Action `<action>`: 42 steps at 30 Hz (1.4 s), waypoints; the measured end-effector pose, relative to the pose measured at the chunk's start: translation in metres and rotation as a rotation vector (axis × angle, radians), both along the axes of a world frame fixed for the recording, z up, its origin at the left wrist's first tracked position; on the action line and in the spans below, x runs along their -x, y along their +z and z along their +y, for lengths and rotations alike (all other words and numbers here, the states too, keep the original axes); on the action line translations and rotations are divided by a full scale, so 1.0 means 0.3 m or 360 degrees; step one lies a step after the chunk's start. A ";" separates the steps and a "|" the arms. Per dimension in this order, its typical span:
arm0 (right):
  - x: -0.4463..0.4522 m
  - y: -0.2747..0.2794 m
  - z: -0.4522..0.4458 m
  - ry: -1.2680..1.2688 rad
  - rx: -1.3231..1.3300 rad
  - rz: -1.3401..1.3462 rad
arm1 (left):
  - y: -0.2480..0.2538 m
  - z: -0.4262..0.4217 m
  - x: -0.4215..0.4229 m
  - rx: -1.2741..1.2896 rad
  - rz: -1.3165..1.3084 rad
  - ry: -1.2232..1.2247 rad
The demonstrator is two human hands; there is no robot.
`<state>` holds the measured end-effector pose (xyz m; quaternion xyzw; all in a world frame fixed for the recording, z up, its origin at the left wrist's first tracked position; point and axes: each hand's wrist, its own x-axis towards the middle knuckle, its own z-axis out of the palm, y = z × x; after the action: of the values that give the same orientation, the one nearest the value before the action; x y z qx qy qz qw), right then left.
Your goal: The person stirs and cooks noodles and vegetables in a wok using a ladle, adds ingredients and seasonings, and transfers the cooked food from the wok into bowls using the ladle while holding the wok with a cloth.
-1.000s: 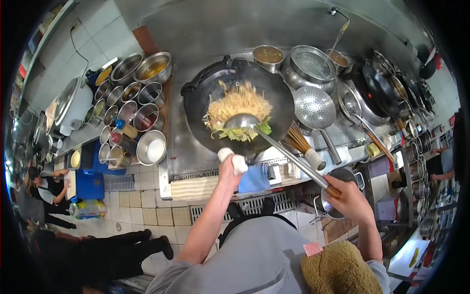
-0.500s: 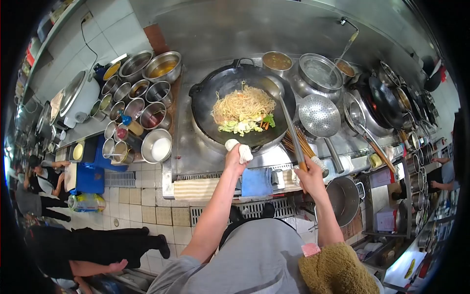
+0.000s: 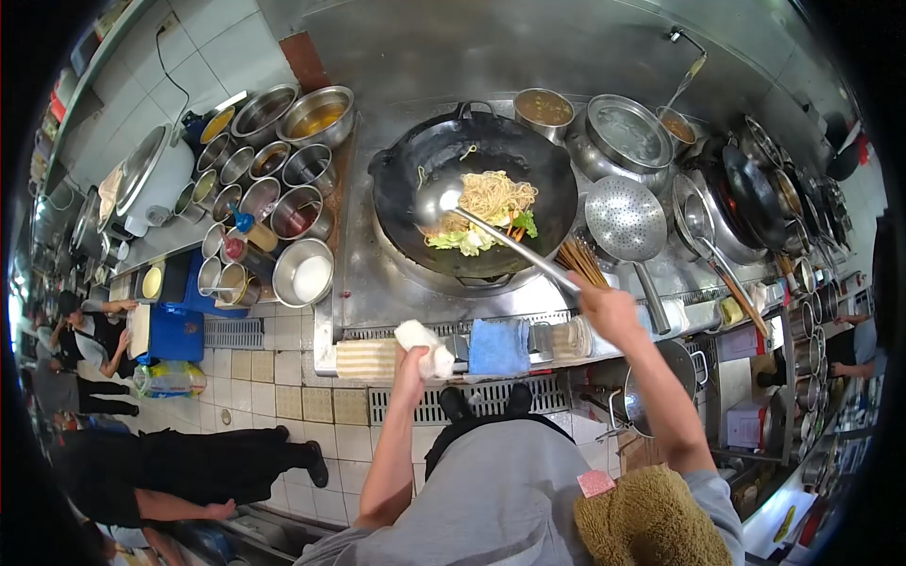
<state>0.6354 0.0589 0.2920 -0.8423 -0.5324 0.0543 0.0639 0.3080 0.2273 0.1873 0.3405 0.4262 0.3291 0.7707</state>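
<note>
A large black wok [image 3: 401, 156] sits on the stove. In it lies a heap of noodles [image 3: 500, 196] with chopped cabbage [image 3: 462, 242] and a few carrot strips along the near side. My right hand [image 3: 609, 311] is closed round the handle of a long metal ladle [image 3: 510, 243]. The ladle's bowl rests at the noodles' left edge and covers part of them. My left hand [image 3: 408, 375] grips a folded white cloth [image 3: 425, 349] in front of the stove edge, apart from the wok.
Metal seasoning bowls [image 3: 302, 275] and squeeze bottles [image 3: 253, 231] crowd the left side. A perforated strainer [image 3: 625, 219] and bamboo sticks [image 3: 582, 262] lie right of the wok. Blue cloth [image 3: 500, 346] hangs at the front edge. Another person [image 3: 208, 472] stands at lower left.
My left hand, with the cloth, has drawn back from the wok's near rim toward my body. The ladle has swung from the wok's right side to the left of the noodles, which have shifted right.
</note>
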 end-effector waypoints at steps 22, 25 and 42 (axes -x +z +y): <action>0.222 0.269 -0.372 -0.0976 -0.0586 0.1834 | 0.233 -0.209 0.088 -0.1912 0.1653 -0.0481; 0.300 0.109 -0.293 -0.0894 -0.0765 0.1737 | 0.190 -0.290 0.092 -0.1684 0.1265 -0.0811; 0.266 0.020 -0.177 -0.0914 -0.0804 0.1986 | -0.536 -0.571 -0.353 -0.1797 0.1126 -0.2194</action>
<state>0.5557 0.0059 0.2980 -0.7206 -0.1512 0.3808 0.5594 0.4140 0.0561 0.0264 0.9173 0.1188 -0.1619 0.3438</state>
